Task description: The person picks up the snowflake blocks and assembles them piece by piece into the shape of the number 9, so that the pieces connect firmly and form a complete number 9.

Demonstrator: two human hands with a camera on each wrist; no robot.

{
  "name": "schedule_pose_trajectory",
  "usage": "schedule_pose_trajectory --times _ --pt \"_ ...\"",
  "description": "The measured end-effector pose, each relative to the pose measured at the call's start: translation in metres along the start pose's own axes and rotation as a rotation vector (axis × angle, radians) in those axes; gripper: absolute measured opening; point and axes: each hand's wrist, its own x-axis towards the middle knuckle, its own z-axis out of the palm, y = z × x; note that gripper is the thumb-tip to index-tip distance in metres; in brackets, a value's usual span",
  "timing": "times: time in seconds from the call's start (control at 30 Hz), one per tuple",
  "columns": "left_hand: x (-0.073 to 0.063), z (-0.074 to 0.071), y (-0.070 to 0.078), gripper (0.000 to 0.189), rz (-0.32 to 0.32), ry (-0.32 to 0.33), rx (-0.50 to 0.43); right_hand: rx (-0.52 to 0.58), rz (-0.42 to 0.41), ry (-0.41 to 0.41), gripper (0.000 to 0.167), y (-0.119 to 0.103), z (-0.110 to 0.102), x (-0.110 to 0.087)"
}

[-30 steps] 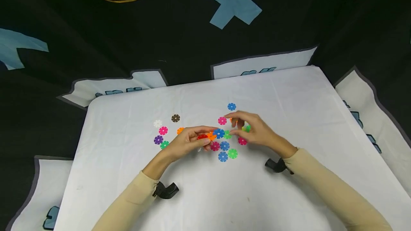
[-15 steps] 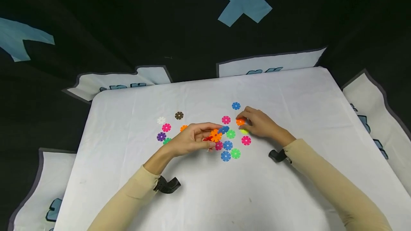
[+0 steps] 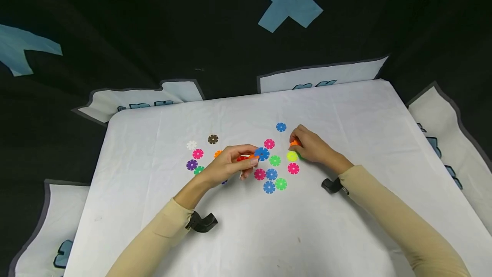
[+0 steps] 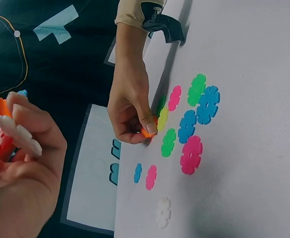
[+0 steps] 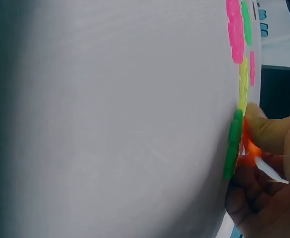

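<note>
My left hand holds a joined group of notched interlocking discs above the table, between thumb and fingers. A blue disc sticks out past the fingertips, beside an orange one. In the left wrist view a white disc and a red disc show in the same grasp. My right hand, low over the table farther right, pinches a single orange disc between thumb and fingers. Next to these fingertips lie a yellow disc and a green disc, the latter partly hidden in the head view.
Loose discs lie flat on the white table between and around the hands, among them a pink disc and a far blue disc. To the left are a brown disc and a purple disc. Dark curtains surround the table.
My right hand has moved away from near the left hand's discs and taken hold of the loose orange disc. My left hand has turned its joined discs slightly.
</note>
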Motion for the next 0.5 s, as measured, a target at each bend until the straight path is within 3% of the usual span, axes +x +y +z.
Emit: schedule_pose_trajectory --times 0.23,0.37,0.5 --pt "0.001 0.003 0.000 0.024 -0.022 0.021 0.014 0.133 -0.028 0.053 0.015 -0.007 -0.003 -0.012" --pt "0.003 0.003 0.000 0.033 -0.017 0.042 0.027 0.332 -0.110 0.062 0.019 -0.031 -0.013 -0.022" --pt "0.005 0.003 0.000 0.037 -0.008 0.050 0.031 0.436 -0.199 0.063 0.028 -0.060 -0.022 -0.032"
